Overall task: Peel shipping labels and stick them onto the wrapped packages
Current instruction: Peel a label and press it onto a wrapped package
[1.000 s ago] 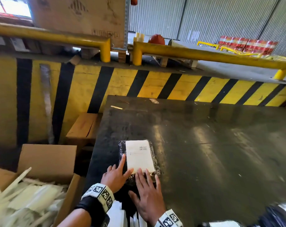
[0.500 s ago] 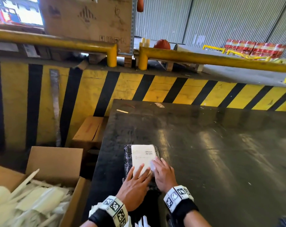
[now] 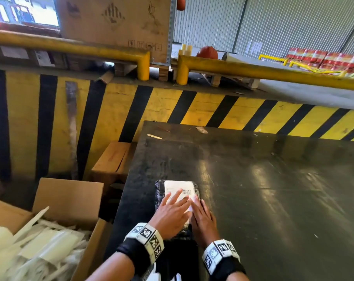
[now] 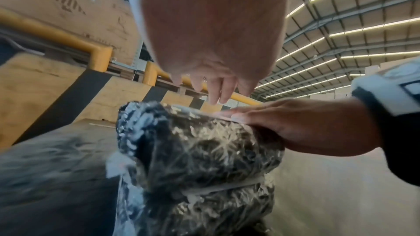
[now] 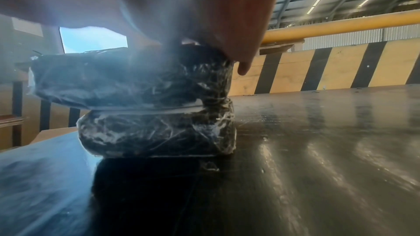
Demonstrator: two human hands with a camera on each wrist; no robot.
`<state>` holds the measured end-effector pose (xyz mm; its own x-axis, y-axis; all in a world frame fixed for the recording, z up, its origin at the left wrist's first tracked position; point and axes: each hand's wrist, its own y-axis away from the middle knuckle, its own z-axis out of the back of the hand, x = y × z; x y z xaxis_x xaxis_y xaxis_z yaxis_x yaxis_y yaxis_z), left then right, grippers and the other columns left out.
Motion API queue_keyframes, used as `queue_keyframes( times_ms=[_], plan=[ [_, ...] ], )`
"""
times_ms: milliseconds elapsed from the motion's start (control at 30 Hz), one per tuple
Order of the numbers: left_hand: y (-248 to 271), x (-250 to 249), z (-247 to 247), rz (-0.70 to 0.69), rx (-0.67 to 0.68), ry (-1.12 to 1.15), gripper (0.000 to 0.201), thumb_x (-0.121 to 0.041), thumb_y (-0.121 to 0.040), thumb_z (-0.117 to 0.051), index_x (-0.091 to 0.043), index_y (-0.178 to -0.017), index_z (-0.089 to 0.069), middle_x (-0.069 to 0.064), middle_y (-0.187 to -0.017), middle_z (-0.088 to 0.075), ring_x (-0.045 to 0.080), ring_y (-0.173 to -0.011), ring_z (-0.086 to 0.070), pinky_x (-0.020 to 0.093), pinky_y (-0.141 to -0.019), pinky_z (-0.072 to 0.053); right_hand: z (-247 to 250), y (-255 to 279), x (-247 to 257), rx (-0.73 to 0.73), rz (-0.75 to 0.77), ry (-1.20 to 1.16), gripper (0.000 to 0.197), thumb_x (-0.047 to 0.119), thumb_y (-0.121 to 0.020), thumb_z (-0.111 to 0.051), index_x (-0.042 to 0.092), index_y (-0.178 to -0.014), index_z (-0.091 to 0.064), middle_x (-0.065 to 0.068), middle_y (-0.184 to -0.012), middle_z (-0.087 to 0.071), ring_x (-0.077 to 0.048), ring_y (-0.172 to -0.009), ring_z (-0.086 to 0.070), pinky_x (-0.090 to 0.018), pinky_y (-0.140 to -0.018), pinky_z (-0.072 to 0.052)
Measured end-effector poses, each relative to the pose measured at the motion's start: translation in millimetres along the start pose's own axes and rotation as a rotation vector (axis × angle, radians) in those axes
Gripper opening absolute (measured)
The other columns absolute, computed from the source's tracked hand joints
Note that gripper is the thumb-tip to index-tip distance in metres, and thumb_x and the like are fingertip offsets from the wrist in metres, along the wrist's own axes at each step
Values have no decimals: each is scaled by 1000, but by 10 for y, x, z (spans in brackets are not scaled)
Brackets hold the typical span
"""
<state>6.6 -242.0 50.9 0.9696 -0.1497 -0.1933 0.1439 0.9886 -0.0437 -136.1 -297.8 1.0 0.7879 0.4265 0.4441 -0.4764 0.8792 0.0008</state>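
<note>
L hand [image 3: 170, 213] & R hand [image 3: 202, 218] lie flat, fingers straight, pressing a white rectangular label [image 3: 179, 189] w/ barcode onto the top package [image 3: 159, 192], a soft black bundle in crinkly clear film, stacked on another package [image 5: 156, 132] near the dark glossy surface [image 3: 263, 199] edge.

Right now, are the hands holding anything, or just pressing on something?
Nothing is gripped. The left hand and right hand lie flat on the white label, pressing it onto the top wrapped package.
</note>
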Motion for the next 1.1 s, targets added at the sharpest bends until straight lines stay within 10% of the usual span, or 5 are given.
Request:
queue_keyframes(
  times_ms=[200, 433, 567, 967, 1100],
  plan=[
    [280, 338, -255, 63, -6, 86, 90, -65, -73, 20, -33, -149, -15, -24, -154, -3, 16, -144, 17, 42, -108, 24, -46, 13, -17, -7, -12, -50, 65, 53, -85, 2, 40, -146, -14, 20, -156, 0, -5, -145, 3, -37, -118, -10],
    [209, 504, -24, 35, -108, 1, 62, -51, -94, -9, -27, -128, -56, -11, -143, -46, 17, -144, -15, 34, -117, 6, 11, 36, 47, 10, -27, -44, 59, 55, -90, 0, 40, -146, -13, 19, -156, 4, -5, -145, 4, -36, -116, -8],
    [-242, 263, -20, 31, 70, 42, 63, -49, -94, -8, -23, -148, -26, -9, -158, -17, 16, -147, 7, 42, -116, 9, 4, 25, -11, -11, -22, -75, 109, 79, -53, 31, 42, -146, -12, 21, -156, 3, -1, -142, 7, -36, -115, -8],
    [-105, 703, -36, 182, 20, 22, 71, -57, -90, 3, -28, -146, -30, -16, -155, -22, 12, -145, 10, 43, -116, 8, 4, 60, 43, 19, -14, -88, 56, 50, -92, -4, 40, -146, -12, 22, -155, 5, -4, -144, 6, -35, -117, -7],
    [-373, 605, 48, 98, 23, -39, 93, -55, -71, 14, -23, -145, -31, -8, -156, -25, 18, -147, 4, 42, -118, 3, -16, 31, -15, -7, -19, -116, 101, 76, -61, 27, 40, -146, -12, 27, -151, 7, -2, -143, 8, -39, -118, -11]
  ],
)
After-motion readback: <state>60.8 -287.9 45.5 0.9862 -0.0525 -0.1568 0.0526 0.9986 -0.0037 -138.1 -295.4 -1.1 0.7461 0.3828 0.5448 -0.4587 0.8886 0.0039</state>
